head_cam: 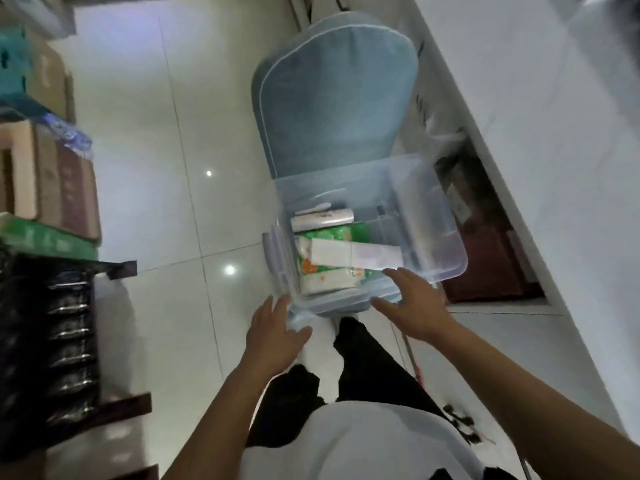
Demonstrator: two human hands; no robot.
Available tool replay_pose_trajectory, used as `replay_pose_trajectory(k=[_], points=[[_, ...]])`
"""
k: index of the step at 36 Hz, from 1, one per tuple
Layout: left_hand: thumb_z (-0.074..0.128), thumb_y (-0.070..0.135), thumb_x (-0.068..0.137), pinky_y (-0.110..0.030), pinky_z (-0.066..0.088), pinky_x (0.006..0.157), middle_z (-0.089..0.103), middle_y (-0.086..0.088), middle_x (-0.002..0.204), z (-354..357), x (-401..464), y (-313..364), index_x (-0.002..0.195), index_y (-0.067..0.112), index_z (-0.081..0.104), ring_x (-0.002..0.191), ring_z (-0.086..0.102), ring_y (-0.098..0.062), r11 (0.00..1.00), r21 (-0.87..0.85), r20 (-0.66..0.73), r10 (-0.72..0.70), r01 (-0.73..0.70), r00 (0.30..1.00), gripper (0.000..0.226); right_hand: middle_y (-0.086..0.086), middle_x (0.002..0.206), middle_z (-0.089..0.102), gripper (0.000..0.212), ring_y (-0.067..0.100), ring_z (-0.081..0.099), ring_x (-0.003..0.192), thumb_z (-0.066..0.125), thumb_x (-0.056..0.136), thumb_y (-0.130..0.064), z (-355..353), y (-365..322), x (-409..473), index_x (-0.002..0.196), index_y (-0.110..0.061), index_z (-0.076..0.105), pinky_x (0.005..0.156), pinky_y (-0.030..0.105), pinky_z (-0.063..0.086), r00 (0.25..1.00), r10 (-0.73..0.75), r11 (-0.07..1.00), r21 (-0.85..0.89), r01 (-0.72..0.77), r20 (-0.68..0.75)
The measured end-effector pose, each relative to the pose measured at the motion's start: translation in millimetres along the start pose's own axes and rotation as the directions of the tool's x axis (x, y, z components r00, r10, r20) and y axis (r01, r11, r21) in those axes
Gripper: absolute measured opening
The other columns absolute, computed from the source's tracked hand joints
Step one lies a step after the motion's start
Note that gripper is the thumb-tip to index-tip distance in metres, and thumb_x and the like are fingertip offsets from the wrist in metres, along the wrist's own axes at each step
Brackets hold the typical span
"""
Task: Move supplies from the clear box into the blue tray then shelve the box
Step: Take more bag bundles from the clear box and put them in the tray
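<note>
The clear box (349, 188) rests on a pale blue cushioned chair (332, 98), and its clear lid (426, 216) leans up along its right side. Inside lie a white roll (322, 218), a green packet (329, 233), a long white carton (356, 254) and white tissue packs with orange print (329, 277). My left hand (277, 327) is at the box's near left corner, fingers apart, touching the rim. At the near right rim is my right hand (412, 303), fingers spread and holding nothing. No blue tray is in view.
Cardboard boxes (52, 181) and a green pack (45, 240) are stacked along the left, above a dark rack (59, 341). A white cabinet (554, 168) runs along the right, with an open compartment of dark red items (485, 258). Glossy white floor tiles (166, 168) lie between.
</note>
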State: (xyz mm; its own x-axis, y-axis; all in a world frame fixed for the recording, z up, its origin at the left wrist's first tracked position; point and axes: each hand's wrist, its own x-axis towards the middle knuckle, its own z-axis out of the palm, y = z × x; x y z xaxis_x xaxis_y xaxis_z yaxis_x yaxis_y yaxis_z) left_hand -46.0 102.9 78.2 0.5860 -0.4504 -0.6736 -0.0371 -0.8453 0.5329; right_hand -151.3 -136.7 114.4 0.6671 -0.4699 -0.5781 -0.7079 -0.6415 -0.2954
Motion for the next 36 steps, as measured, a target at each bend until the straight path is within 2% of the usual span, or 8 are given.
replay_pose_trajectory(k=[6,11,14,17,23,30,33,36], points=[[0.067,0.026,0.089,-0.020,0.025,0.101,0.031,0.005,0.153,20.4,37.5,-15.4,0.149,0.035,0.026,0.141,0.030,-0.015,0.926,-0.331,-0.047,-0.210,0.183,0.977,0.073,0.005,0.150,0.042,0.067,0.028,0.043,0.133,0.065,0.086,-0.046,34.5,12.8,122.4,0.144,-0.024,0.040,0.108,0.046,0.034,0.978,0.076,0.997,-0.044,-0.069,0.195],[0.067,0.024,0.090,-0.022,0.036,0.087,0.043,0.005,0.144,43.4,75.9,-21.0,0.148,0.038,0.033,0.114,0.048,-0.007,0.677,-0.644,0.027,-0.445,0.356,0.895,0.068,0.011,0.146,0.045,0.072,0.034,0.046,0.129,0.069,0.085,-0.037,74.3,33.6,216.4,0.146,-0.020,0.035,0.108,0.051,0.035,0.919,0.193,0.977,-0.149,-0.150,0.343],[0.066,0.020,0.089,-0.018,0.043,0.076,0.056,0.018,0.125,57.5,92.5,-22.3,0.126,0.054,0.050,0.095,0.060,0.009,0.536,-0.770,0.072,-0.468,0.347,0.881,0.053,0.014,0.148,0.043,0.078,0.035,0.043,0.132,0.071,0.083,-0.032,93.9,39.6,259.3,0.148,-0.015,0.031,0.109,0.052,0.035,0.910,0.212,0.972,-0.177,-0.157,0.355],[0.067,0.027,0.080,-0.025,0.050,0.084,0.066,0.029,0.106,69.1,102.6,-22.7,0.105,0.069,0.054,0.095,0.064,0.009,0.468,-0.820,0.092,-0.462,0.330,0.882,0.051,0.015,0.148,0.045,0.082,0.035,0.046,0.131,0.074,0.080,-0.026,113.0,34.3,293.2,0.149,-0.015,0.031,0.109,0.054,0.036,0.919,0.176,0.981,-0.145,-0.132,0.352],[0.065,0.032,0.074,-0.037,0.051,0.099,0.065,0.018,0.119,85.0,107.3,-25.4,0.133,0.043,0.052,0.111,0.063,-0.009,0.379,-0.872,0.092,-0.493,0.309,0.865,0.061,0.012,0.145,0.045,0.088,0.035,0.044,0.132,0.080,0.072,-0.022,144.1,28.5,328.7,0.147,-0.019,0.034,0.107,0.058,0.036,0.937,0.058,0.969,-0.244,0.030,0.345],[0.072,0.040,0.074,-0.038,0.055,0.093,0.066,0.016,0.122,90.3,109.1,-35.3,0.121,0.051,0.058,0.109,0.067,-0.010,0.304,-0.907,0.116,-0.485,0.291,0.867,0.050,0.014,0.136,0.046,0.066,0.037,0.054,0.117,0.076,0.074,-0.029,158.8,37.2,339.4,0.131,-0.018,0.046,0.098,0.053,0.040,0.979,-0.008,0.871,-0.479,0.107,0.204],[0.077,0.045,0.071,-0.040,0.055,0.094,0.064,0.010,0.128,85.5,110.2,-38.5,0.126,0.047,0.056,0.109,0.068,-0.013,0.285,-0.922,0.091,-0.496,0.261,0.863,0.058,0.010,0.118,0.060,0.032,0.033,0.061,0.105,0.066,0.079,-0.020,159.0,42.7,335.0,0.111,-0.020,0.061,0.092,0.045,0.043,0.976,-0.051,0.869,-0.472,0.149,0.214],[0.078,0.049,0.074,-0.037,0.053,0.097,0.061,0.011,0.130,78.7,108.6,-40.5,0.129,0.046,0.054,0.113,0.065,-0.010,0.280,-0.931,0.051,-0.534,0.233,0.844,0.060,0.009,0.112,0.067,0.026,0.033,0.064,0.101,0.056,0.084,-0.012,151.4,45.5,322.9,0.107,-0.020,0.065,0.081,0.036,0.048,0.974,-0.078,0.886,-0.433,0.165,0.213]])
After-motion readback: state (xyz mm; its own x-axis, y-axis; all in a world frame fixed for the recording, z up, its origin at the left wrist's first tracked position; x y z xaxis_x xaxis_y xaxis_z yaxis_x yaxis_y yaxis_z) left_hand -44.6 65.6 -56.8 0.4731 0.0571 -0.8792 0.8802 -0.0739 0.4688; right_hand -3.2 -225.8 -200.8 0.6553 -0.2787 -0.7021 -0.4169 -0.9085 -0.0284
